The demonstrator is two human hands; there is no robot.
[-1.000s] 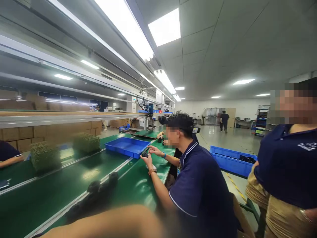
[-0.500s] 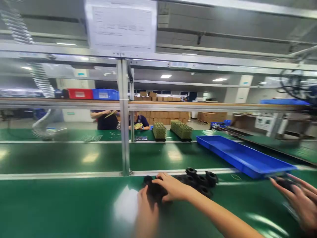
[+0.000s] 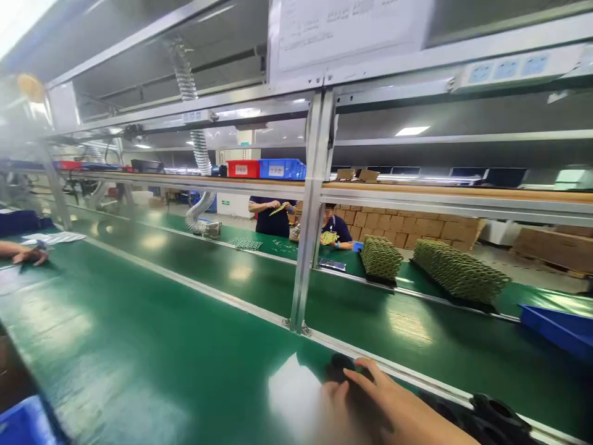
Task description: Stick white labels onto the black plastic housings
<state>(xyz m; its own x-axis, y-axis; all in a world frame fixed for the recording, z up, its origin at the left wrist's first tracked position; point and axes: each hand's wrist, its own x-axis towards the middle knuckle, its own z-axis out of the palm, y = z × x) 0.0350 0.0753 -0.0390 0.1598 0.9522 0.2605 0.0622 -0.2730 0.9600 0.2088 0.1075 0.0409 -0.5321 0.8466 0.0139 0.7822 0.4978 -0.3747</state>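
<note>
Low in the view, my right hand (image 3: 393,398) reaches in from the lower right, its fingers curled over a dark black part (image 3: 341,363) on the green table (image 3: 185,346). My left hand (image 3: 334,411) is close beside it, smeared by motion, its fingertips against the dark parts. What lies between the two hands is blurred and partly hidden. Further right, more black ring-shaped parts (image 3: 498,411) with round openings sit in a group by the metal rail. A white sheet or bright reflection (image 3: 291,383) shows left of my left hand.
An upright metal post (image 3: 308,247) stands ahead. Beyond the rail are stacks of yellow-green mesh-like pieces (image 3: 458,272) and a blue tray (image 3: 560,327). Two people work across the table. Another person's hand (image 3: 32,254) is at far left; a blue bin (image 3: 28,420) is lower left.
The view has swung left, so the post, stacks and blue tray appear further right. The other person's hands at the right are out of view. My hands stay at the black parts.
</note>
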